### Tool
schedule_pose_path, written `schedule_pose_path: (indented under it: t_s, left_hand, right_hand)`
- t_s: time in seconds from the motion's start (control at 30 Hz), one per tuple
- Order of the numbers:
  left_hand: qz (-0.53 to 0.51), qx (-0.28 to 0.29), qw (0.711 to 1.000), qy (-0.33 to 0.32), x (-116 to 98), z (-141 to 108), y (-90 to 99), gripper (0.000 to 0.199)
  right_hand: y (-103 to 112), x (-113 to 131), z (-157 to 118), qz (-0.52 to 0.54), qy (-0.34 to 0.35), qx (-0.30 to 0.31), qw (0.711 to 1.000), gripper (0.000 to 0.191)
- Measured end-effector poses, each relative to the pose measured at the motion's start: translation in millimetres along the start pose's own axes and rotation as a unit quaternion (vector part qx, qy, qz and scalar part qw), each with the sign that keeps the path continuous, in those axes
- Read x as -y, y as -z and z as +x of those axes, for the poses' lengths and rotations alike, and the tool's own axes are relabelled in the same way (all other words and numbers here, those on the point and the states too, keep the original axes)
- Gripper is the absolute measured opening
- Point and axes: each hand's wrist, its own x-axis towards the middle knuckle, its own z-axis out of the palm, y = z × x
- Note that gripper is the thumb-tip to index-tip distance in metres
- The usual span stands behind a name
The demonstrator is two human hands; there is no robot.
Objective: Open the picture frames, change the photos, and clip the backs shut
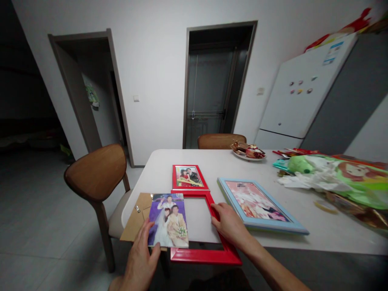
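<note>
A red frame [206, 256] with no picture in it lies at the table's front edge, its near side sticking out past the edge. My right hand [228, 224] grips the frame's right side. A wedding photo [169, 226] overlaps the frame's left part and a brown backing board [133, 218] with metal clips. My left hand [142, 250] rests at the photo's lower left corner, fingers apart, thumb on its bottom edge. Behind, a smaller red frame [173, 178] holds a picture and touches the empty frame. A blue frame [245, 219] with a picture lies to the right.
The white table [209, 159] has a plate of wrapped items [248, 151] at the back. Plastic bags and tissues [330, 173] pile up at the right, beside a tape roll [325, 207]. Brown chairs stand at the left [97, 171] and behind [222, 141].
</note>
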Motion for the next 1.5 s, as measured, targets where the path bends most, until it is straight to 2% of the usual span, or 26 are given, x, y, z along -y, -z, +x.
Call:
schedule_pose_path:
  t_s: [0.1,0.17,0.23,0.3,0.4,0.5,0.6,0.67,0.73,0.83,0.87,0.93,1.0,1.03,1.07,1.13,1.3,1.4,1.5]
  left_hand:
    - [0.027,0.004,0.998,-0.051,-3,0,-1.6,0.039]
    - [0.042,0.01,0.995,-0.088,-8,0,-3.8,0.042]
    - [0.056,0.026,0.991,-0.12,-12,0,-6.8,0.046]
    - [0.067,0.044,0.986,-0.143,-15,0,-10.0,0.049]
    - [0.073,0.056,0.982,-0.164,-17,2,-14.3,0.054]
    - [0.054,0.044,0.981,-0.184,-22,6,-15.9,0.063]
    - [-0.015,-0.007,0.981,-0.195,-33,15,-12.5,0.065]
    - [-0.084,-0.054,0.98,-0.172,-42,20,-8.2,0.055]
    - [-0.167,-0.095,0.976,-0.103,-51,24,-5.0,0.042]
    - [-0.31,-0.129,0.941,0.027,-64,26,-8.0,0.035]
    - [-0.353,-0.134,0.924,0.059,-67,26,-11.5,0.036]
    - [-0.421,-0.136,0.891,0.099,-73,25,-20.5,0.039]
    - [-0.468,-0.123,0.867,0.119,-76,25,-28.7,0.041]
    - [-0.485,-0.107,0.86,0.121,-77,24,-31.3,0.042]
    - [-0.495,-0.087,0.856,0.119,-76,25,-32.4,0.045]
    - [-0.488,-0.046,0.865,0.109,-71,25,-31.1,0.05]
    - [-0.311,0.029,0.947,0.071,-52,19,-23.7,0.041]
    - [-0.18,0.089,0.98,0.005,-48,10,-27.4,0.04]
    - [-0.086,0.114,0.987,-0.08,-47,3,-34.6,0.042]
  right_hand:
    - [-1,16,-1,0.104,0.027,-0.034,0.994,0.038]
    - [-8,32,-1,0.22,0.019,0.003,0.975,0.04]
    - [-19,49,0,0.332,-0.012,0.062,0.941,0.045]
    - [-32,64,5,0.419,-0.054,0.095,0.901,0.053]
    - [-39,84,14,0.514,-0.094,0.078,0.849,0.06]
    - [-24,104,17,0.571,-0.067,0.033,0.817,0.059]
    - [3,122,12,0.609,-0.008,0.019,0.793,0.058]
    - [18,128,8,0.636,0.017,0.025,0.772,0.057]
    - [23,125,4,0.639,0.008,0.026,0.769,0.054]
    - [13,110,1,0.609,-0.1,0.048,0.785,0.052]
    - [6,104,0,0.613,-0.144,0.068,0.774,0.051]
    - [-5,92,-1,0.65,-0.195,0.106,0.727,0.046]
    - [-10,83,-1,0.694,-0.188,0.104,0.687,0.041]
    - [-9,78,0,0.706,-0.175,0.087,0.681,0.039]
    - [-7,73,1,0.707,-0.165,0.07,0.684,0.04]
    - [0,61,4,0.685,-0.163,0.056,0.708,0.045]
    - [13,28,12,0.592,-0.18,0.094,0.78,0.052]
    - [8,19,15,0.545,-0.171,0.093,0.816,0.049]
    - [1,19,18,0.515,-0.149,0.097,0.838,0.046]
